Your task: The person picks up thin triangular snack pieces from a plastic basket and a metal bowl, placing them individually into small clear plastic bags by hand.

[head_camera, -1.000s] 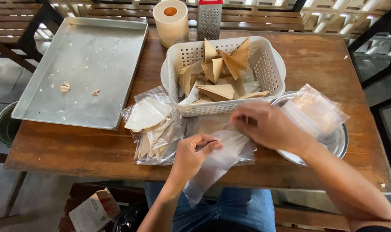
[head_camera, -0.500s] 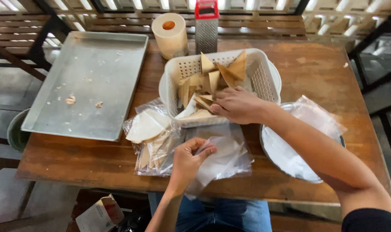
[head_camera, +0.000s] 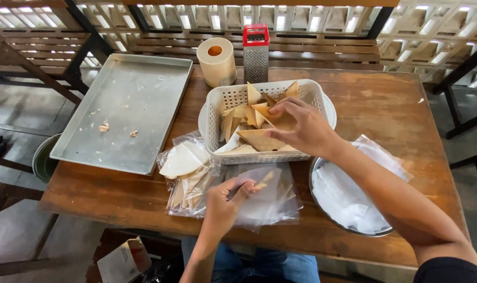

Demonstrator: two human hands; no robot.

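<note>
A white perforated plastic basket (head_camera: pixel 225 99) holds several tan triangular chips (head_camera: pixel 260 139). My right hand (head_camera: pixel 301 126) reaches into the basket with its fingers closed around one triangular chip (head_camera: pixel 276 118). In front of the basket my left hand (head_camera: pixel 225 202) pinches the mouth of a clear plastic bag (head_camera: pixel 267 204) lying on the wooden table (head_camera: pixel 385 110); a chip piece shows at its fingertips. To the left lies another clear bag of chips and white round wafers (head_camera: pixel 183 167).
A large metal baking tray (head_camera: pixel 128 110) with crumbs lies at the left. A paper roll (head_camera: pixel 216 61) and a red-topped metal grater (head_camera: pixel 255 52) stand behind the basket. A round metal plate (head_camera: pixel 348 196) with plastic bags sits at the right. A bucket (head_camera: pixel 41 160) is below the table's left edge.
My right hand has moved from the bag in front up into the basket and closed on a chip. My left hand keeps hold of the bag.
</note>
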